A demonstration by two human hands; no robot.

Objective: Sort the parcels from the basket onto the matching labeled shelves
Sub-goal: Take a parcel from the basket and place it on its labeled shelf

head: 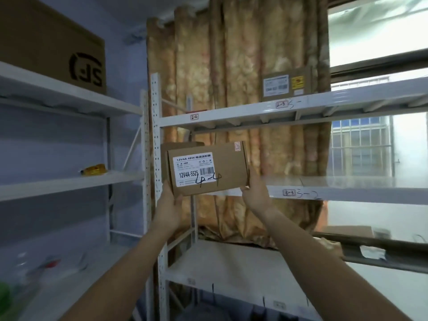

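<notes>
Two runs of white metal shelving meet at a corner, with a tan patterned curtain [254, 66] hanging behind the right-hand unit [347, 101] and bright windows beyond it. The left-hand unit [69, 98] carries a big brown carton [46, 42] with a black logo on its top board, and a small yellow object [93, 169] sits near the front edge of the board below.

On the right-hand unit, the front edges of the boards carry small paper tags. The upper board's edge shows "2-2" [194, 117] near its left end and "2-3" [281, 104] farther right, with handwriting beside it. A labelled cardboard box [286, 84] stands just behind the front edge there, above the "2-3" tag. The middle board's edge shows a tag reading "3-3" [289, 193], also with handwriting next to it.

A person holds a flat brown parcel [208, 167] up in front of the middle board's left end, its printed face turned toward the camera, probably to read it. A white label on it has "4-4" handwritten in black marker. The left hand [170, 205] grips the parcel's lower left corner, fingers curled behind it and thumb on the front. The right hand [254, 193] clasps the lower right corner in the same way. Another brown box [178, 147] sits partly hidden behind the parcel.

None of the readable tags says "4-4", so the matching shelf seems to lie elsewhere. The basket is not in view.
</notes>
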